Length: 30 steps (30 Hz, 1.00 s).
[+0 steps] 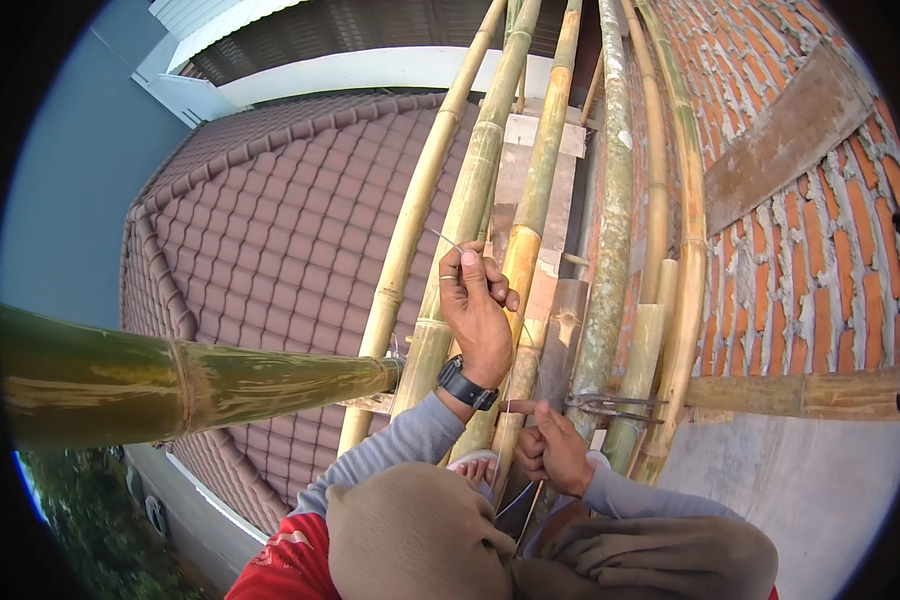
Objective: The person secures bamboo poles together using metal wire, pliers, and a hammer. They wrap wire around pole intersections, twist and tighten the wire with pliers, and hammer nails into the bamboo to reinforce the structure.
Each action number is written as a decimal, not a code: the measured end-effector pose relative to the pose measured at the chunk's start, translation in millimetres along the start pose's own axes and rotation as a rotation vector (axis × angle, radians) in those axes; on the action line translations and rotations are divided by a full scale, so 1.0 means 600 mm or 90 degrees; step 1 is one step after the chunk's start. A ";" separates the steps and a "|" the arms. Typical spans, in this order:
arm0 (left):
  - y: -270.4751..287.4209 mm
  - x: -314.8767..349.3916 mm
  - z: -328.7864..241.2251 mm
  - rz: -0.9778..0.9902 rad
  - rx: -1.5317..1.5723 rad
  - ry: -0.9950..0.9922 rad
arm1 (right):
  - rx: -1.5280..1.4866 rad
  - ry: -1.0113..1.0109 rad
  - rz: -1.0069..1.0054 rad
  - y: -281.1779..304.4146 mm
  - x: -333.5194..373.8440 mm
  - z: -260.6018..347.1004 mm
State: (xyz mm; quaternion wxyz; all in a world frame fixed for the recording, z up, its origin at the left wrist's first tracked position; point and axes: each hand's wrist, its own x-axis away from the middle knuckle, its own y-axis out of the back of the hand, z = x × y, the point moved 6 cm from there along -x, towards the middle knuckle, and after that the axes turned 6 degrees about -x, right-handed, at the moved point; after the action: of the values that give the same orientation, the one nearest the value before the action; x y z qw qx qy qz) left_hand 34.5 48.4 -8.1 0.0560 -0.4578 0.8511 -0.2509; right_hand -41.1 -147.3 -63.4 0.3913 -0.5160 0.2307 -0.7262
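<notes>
Brown cloth (410, 540) is seen nearest, along the lower edge, with a foot (482, 467) partly shown just beyond it. Past the cloth, the right hand (558, 455) is held low with its index finger extended to the left and the other fingers curled; whether anything is gripped in it cannot be told. Farther up, a thin strand (444, 239) is pinched between the thumb and fingers of the left hand (478, 305), its free end projecting up and to the left; a watch (467, 385) is worn on that wrist. The hands are set among long bamboo poles (522, 260), some of which are bound by a dark lashing (620, 402) to the right of the right hand. A thick green pole (90, 385) is extended in from the left. The step in hand is judged to be the handling of the strand; a firm pinch and control of its slack appear to be called for. Beyond the poles, a tiled roof (280, 220) is shown at left and a brick wall (760, 320) at right.
</notes>
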 end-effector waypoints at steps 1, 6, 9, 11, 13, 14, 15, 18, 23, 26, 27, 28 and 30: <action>-0.001 0.000 -0.003 -0.002 0.004 0.002 | 0.008 0.006 -0.016 -0.005 0.002 0.004; 0.002 -0.038 -0.018 -0.037 0.064 0.016 | 0.302 0.267 -0.182 -0.020 0.013 0.057; 0.000 -0.112 -0.033 -0.050 0.115 -0.011 | 0.715 0.599 -0.184 -0.052 0.032 0.114; -0.009 -0.154 -0.038 -0.062 0.126 -0.002 | 1.073 0.648 -0.035 -0.081 0.046 0.114; -0.016 -0.180 -0.031 -0.065 0.122 0.030 | 1.100 0.689 -0.066 -0.092 0.055 0.119; -0.016 -0.189 -0.026 -0.075 0.122 0.028 | 1.118 0.759 -0.081 -0.100 0.065 0.126; -0.014 -0.197 -0.019 -0.085 0.122 0.025 | 1.118 0.852 -0.092 -0.109 0.078 0.132; -0.011 -0.222 0.005 -0.112 0.106 0.019 | 1.125 0.658 0.143 -0.127 0.051 0.098; 0.025 -0.303 -0.005 -0.148 0.087 0.049 | 0.903 0.726 -0.117 -0.093 0.067 0.151; 0.044 -0.330 -0.023 -0.057 0.138 0.197 | 0.883 0.738 -0.140 -0.060 0.078 0.170; 0.050 -0.328 -0.030 -0.075 0.129 0.193 | 0.857 0.717 -0.146 -0.051 0.083 0.168; 0.052 -0.321 -0.032 -0.078 0.151 0.201 | 0.822 0.700 -0.159 -0.042 0.089 0.166; 0.043 -0.308 -0.047 -0.077 0.164 0.176 | 0.791 0.687 -0.183 -0.027 0.095 0.171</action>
State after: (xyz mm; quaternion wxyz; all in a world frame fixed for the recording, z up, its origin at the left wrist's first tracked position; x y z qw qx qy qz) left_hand 112.4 220.0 -21.0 -0.0184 -0.4584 0.7824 -0.4211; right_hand 39.6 -176.8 17.9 0.3439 0.1877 -0.1243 -0.9116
